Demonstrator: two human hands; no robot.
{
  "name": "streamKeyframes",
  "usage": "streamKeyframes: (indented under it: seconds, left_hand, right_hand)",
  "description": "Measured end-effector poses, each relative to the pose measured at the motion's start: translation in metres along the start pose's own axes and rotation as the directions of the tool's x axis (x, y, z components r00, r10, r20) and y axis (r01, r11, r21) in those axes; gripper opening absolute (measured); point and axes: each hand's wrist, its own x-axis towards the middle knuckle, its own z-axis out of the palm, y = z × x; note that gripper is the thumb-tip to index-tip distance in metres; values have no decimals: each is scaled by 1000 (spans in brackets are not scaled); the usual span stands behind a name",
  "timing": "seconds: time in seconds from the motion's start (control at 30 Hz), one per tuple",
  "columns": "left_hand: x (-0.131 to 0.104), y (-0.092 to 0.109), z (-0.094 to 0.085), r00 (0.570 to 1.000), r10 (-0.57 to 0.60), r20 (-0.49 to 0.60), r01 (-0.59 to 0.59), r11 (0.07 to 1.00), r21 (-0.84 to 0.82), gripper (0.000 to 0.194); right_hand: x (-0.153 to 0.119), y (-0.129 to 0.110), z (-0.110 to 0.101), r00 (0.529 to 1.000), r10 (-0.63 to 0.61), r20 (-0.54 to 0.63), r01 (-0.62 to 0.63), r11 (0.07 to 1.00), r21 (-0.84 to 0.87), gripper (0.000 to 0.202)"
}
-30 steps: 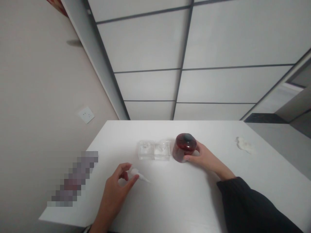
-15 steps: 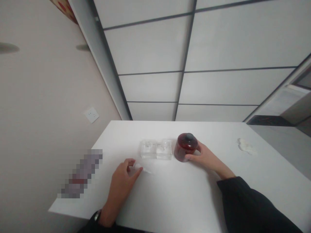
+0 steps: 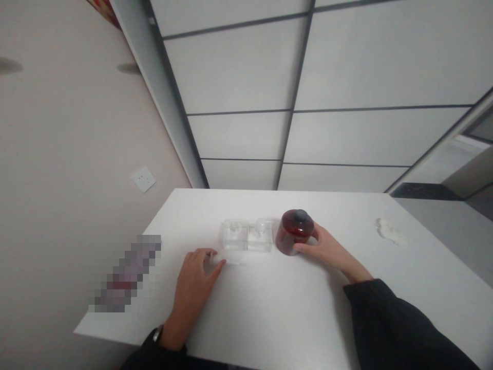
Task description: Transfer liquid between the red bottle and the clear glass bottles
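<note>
My left hand (image 3: 198, 280) is over the white table, its thumb and fingers closed around the whitish end of a small clear dropper (image 3: 233, 262). The dropper's thin tip points right, in front of two clear square glass containers (image 3: 235, 239) that stand side by side with rounded tops. My right hand (image 3: 318, 244) grips the right side of a dark red, see-through jar (image 3: 287, 237) with a dark knob on top. The jar stands upright on the table, just right of the glass containers. Some of the right fingers are hidden behind it.
A blurred-out, long greyish object (image 3: 129, 275) lies near the left edge of the white table (image 3: 269, 308). A crumpled white piece (image 3: 388, 231) lies at the right. Beyond the table stand white panelled doors (image 3: 239, 72); a wall socket (image 3: 144, 179) is at left.
My left hand has shifted slightly up, and the dropper's tip now lies more level. The right hand and the jar hold nearly the same place; the view has tilted a little.
</note>
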Motion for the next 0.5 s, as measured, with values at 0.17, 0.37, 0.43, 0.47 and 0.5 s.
streamKeyframes:
  seconds: [0.17, 0.37, 0.43, 0.47, 0.5]
  left_hand:
    - [0, 1, 0, 1000, -17, 15, 17, 1000, -6, 45]
    - [1, 3, -2, 998, -61, 22, 61, 998, -9, 54]
    - [1, 3, -2, 996, -75, 40, 75, 997, -4, 56]
    - [1, 3, -2, 996, -82, 46, 82, 997, 0, 57]
    - [1, 3, -2, 995, -87, 49, 87, 996, 2, 58]
  right_hand:
    - [0, 1, 0, 1000, 1, -1, -1, 1000, 4, 79]
    - [1, 5, 0, 999, -33, 10, 33, 999, -14, 75]
    - [2, 6, 0, 998, -55, 26, 55, 998, -28, 69]
    - [2, 7, 0, 997, -65, 35, 66, 997, -35, 66]
    - [3, 7, -1, 996, -75, 43, 77, 996, -43, 62]
